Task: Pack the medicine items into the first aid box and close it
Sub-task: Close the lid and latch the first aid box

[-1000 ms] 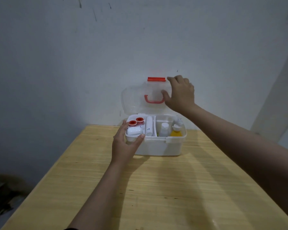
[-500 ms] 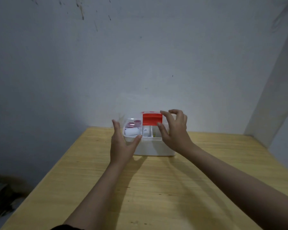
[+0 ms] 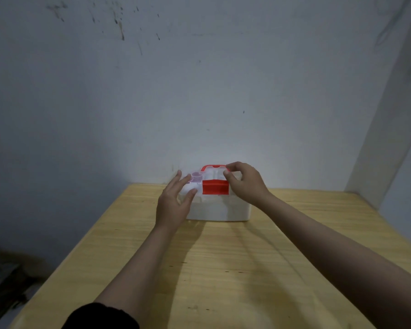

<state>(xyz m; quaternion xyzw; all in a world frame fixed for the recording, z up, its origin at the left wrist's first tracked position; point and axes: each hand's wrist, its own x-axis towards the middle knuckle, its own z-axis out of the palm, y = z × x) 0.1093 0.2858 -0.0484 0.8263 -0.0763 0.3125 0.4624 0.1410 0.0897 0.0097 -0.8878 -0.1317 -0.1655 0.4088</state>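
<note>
Head view: the first aid box (image 3: 220,210), white opaque plastic under a clear lid, sits at the table's (image 3: 247,269) far edge against the wall, long axis left-right. Its red latch (image 3: 215,187) hangs at front centre, touching the right hand (image 3: 243,184), whose curled fingers rest on the lid, gripping nothing. The left hand (image 3: 175,200) is spread loosely against the left end. The latch probably needs pressing down next.

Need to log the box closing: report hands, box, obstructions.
Left hand open at white plastic first aid box. Right hand on clear lid, lid down, red latch unpressed. Nothing blocking.
</note>
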